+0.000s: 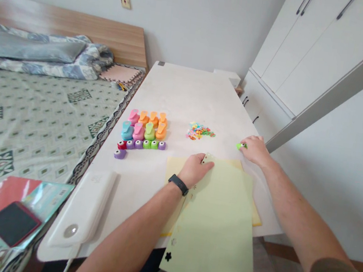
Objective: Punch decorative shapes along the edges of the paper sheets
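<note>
My left hand (195, 170) pinches the top left corner of a pale green sheet of paper (220, 221), with a black watch band on the wrist. Shaped holes run along the sheet's left edge, and its lower end hangs past the table edge. Under it lie yellow sheets (256, 212). To the right, my right hand (255, 149) is closed around a small green craft punch (242, 146), mostly covered by the fingers. A pile of colourful paper cutouts (199, 131) lies between and beyond the hands.
Larger craft punches (149, 132) stand in rows at the left, with small punches (138, 144) before them. Nearer is a white lamp-like device (86, 208) with a cable. A bed (44, 131) holding a dark phone (13, 223) borders the white table (187, 92); cabinets (296, 48) stand right.
</note>
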{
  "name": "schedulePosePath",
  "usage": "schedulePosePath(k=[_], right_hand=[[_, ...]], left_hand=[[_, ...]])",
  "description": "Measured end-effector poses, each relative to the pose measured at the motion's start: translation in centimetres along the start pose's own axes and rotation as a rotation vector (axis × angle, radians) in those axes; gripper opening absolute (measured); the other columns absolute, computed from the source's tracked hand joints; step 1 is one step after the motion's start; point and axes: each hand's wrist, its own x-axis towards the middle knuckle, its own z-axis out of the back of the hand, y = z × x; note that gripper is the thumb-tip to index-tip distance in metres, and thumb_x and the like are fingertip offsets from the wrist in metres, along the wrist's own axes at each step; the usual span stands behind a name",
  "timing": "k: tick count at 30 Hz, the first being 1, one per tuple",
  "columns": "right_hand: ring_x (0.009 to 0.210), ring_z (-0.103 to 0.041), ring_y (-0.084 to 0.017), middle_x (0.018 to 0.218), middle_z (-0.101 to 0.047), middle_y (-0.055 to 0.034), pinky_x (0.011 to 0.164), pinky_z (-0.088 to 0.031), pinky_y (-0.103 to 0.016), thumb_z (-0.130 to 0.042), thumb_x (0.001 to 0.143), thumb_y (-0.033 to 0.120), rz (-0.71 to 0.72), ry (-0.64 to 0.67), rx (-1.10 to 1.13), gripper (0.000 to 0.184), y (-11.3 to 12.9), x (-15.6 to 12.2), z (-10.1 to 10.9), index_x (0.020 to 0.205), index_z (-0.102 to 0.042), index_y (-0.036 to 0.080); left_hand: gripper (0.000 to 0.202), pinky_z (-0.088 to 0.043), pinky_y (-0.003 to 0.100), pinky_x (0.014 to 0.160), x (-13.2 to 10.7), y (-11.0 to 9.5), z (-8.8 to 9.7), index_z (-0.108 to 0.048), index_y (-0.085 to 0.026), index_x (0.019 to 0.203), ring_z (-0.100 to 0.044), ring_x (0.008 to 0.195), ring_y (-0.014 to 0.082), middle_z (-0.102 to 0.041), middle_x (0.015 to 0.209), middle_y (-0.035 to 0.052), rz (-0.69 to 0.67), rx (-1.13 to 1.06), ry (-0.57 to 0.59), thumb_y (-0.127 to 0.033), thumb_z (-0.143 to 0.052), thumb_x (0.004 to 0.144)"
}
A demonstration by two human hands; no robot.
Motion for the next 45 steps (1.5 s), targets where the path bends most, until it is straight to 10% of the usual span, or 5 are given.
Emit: schedulePosePath(k=[6,14,45], right_hand=[[0.103,-0.064,-0.024,0.111,-0.073,-0.0128,0.092,-0.044,-0.038,-0.06,0.09,0.036,-0.026,-0.166,0.395,0.026,3.3,-1.2,2.2,0.107,-0.068,0.017],[0.086,-0.068,-0.018,0.097,-0.073,-0.0055,0.074,-0.051,-0.031,-0.068,0.084,0.037,0.121,0.021,0.859,0.024,8.6,-2.9,3.3,0.101,-0.062,0.021],[0.082,-0.065,-0.016,0.099,-0.071,-0.0049,0.076,-0.053,-0.03,-0.078,0.076,0.037,0.101,0.154,1.17,0.045,8.3,-4.1,1.4,0.114,-0.063,0.019]], left_hand=[[0.022,-0.044,0.023,0.055,0.1,0.2,0.0,-0.068,-0.015,0.082,-0.06,0.061,0.0145,-0.065,0.067,0.0012,-0.003,-0.02,0.006,-0.037,-0.071,0.078],[0.025,-0.044,0.023,0.054,0.1,0.4,-0.1,-0.068,-0.015,0.083,-0.06,0.06,0.0147,-0.066,0.069,0.0015,-0.023,-0.064,-0.008,-0.04,-0.071,0.078],[0.028,-0.042,0.023,0.055,0.0,0.1,0.1,-0.068,-0.016,0.085,-0.059,0.064,0.0149,-0.067,0.071,0.0008,-0.013,-0.02,-0.088,-0.042,-0.07,0.078]])
